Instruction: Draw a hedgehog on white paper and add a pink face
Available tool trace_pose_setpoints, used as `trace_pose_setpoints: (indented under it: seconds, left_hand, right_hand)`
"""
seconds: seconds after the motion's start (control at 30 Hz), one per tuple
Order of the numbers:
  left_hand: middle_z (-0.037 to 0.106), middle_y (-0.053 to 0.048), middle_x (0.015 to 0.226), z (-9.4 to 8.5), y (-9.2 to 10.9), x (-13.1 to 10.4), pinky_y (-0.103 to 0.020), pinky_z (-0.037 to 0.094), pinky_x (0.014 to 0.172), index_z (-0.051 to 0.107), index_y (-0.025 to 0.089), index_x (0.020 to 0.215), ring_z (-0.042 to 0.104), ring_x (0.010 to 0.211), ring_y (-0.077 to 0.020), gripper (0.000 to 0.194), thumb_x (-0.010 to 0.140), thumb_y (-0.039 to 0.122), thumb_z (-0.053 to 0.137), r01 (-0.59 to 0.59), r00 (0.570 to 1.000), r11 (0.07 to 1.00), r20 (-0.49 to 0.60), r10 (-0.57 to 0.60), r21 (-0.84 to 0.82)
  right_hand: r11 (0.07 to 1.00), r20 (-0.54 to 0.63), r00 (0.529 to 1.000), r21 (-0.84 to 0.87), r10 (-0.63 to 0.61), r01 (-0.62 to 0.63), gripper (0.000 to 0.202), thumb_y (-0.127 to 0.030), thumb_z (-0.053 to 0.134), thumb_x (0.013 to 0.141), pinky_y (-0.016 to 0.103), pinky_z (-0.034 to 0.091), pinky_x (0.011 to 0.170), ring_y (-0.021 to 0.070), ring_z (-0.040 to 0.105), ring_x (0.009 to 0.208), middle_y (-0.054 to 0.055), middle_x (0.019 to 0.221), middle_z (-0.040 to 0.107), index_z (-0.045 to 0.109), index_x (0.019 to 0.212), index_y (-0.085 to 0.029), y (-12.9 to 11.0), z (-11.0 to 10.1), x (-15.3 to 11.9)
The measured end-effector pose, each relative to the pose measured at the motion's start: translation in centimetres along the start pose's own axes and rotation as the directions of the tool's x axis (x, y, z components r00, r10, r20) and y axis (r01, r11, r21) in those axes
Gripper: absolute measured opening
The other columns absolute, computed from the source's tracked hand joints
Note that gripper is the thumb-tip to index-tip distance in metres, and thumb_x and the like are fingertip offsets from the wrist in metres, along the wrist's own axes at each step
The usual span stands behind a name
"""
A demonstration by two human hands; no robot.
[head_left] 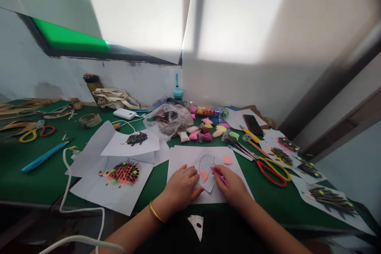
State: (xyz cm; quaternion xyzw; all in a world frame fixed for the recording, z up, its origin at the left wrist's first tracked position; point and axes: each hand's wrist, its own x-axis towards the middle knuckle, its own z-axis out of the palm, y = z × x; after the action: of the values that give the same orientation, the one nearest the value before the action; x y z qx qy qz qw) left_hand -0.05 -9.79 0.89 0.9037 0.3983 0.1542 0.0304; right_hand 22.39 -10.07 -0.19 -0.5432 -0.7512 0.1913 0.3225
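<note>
My left hand lies on the white paper at the table's front, fingers stretched out, steadying a smaller drawn sheet. That sheet carries a rounded outline filled with small blue marks. A flat piece of salmon-pink clay covers its lower left part. Between the fingers of my right hand is a slim pink clay tool, its tip at the outline's right edge. Another lump of pink clay rests on the white paper, above my right hand.
Hedgehog pictures lie at left, and more at right. Scissors and a utility knife lie right of the paper. Behind are clay packets, a plastic bag and a phone. A white cable hangs over the left edge.
</note>
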Motion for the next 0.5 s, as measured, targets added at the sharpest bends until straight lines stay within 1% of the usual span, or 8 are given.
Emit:
trace_pose_setpoints:
  seconds: [0.1, 0.2, 0.33, 0.5]
  left_hand:
    - [0.063, -0.009, 0.12, -0.02, -0.02, 0.26, -0.049, 0.032, 0.111, 0.06, 0.018, 0.114, 0.051, 0.124, -0.0287, 0.035, 0.088, 0.043, 0.061, 0.002, 1.0, 1.0, 0.007, -0.002, 0.021]
    - [0.062, -0.01, 0.119, 0.12, 0.2, 0.44, -0.049, 0.031, 0.112, 0.059, 0.017, 0.114, 0.053, 0.119, -0.028, 0.041, 0.087, 0.048, 0.062, 0.014, 1.0, 0.999, -0.011, -0.013, 0.042]
    - [0.06, -0.009, 0.117, 0.25, 0.55, 0.6, -0.052, 0.029, 0.111, 0.052, 0.021, 0.126, 0.054, 0.113, -0.0274, 0.055, 0.084, 0.054, 0.063, 0.018, 1.0, 0.997, -0.017, -0.017, 0.069]
    - [0.059, -0.007, 0.111, 0.2, 0.67, 0.7, -0.054, 0.028, 0.111, 0.052, 0.024, 0.127, 0.054, 0.109, -0.0269, 0.054, 0.084, 0.055, 0.064, 0.018, 1.0, 0.996, -0.006, -0.017, 0.091]
  right_hand:
    - [0.999, 0.033, 0.999, -0.002, 0.035, -0.035, 0.025, -0.032, 0.045, 0.092, 0.036, 0.05, 0.084, 0.0228, 0.065, 0.097, 0.007, 0.105, 0.07, 0.062, 0.108, -0.022, -0.25, -0.14, -0.24]
    - [0.999, 0.047, 0.998, -0.002, 0.043, -0.042, 0.023, -0.031, 0.046, 0.092, 0.035, 0.049, 0.083, 0.022, 0.064, 0.095, 0.005, 0.102, 0.069, 0.062, 0.106, -0.022, -0.38, -0.14, -0.41]
    - [0.999, 0.04, 0.999, -0.001, 0.032, -0.032, 0.023, -0.032, 0.045, 0.092, 0.034, 0.048, 0.082, 0.0217, 0.064, 0.093, 0.005, 0.1, 0.069, 0.062, 0.104, -0.022, -0.26, 0.03, -0.38]
    - [0.999, 0.041, 0.999, 0.029, 0.028, -0.029, 0.024, -0.033, 0.046, 0.093, 0.035, 0.049, 0.082, 0.0223, 0.064, 0.093, 0.006, 0.1, 0.07, 0.064, 0.105, -0.023, 0.35, 0.45, -0.4]
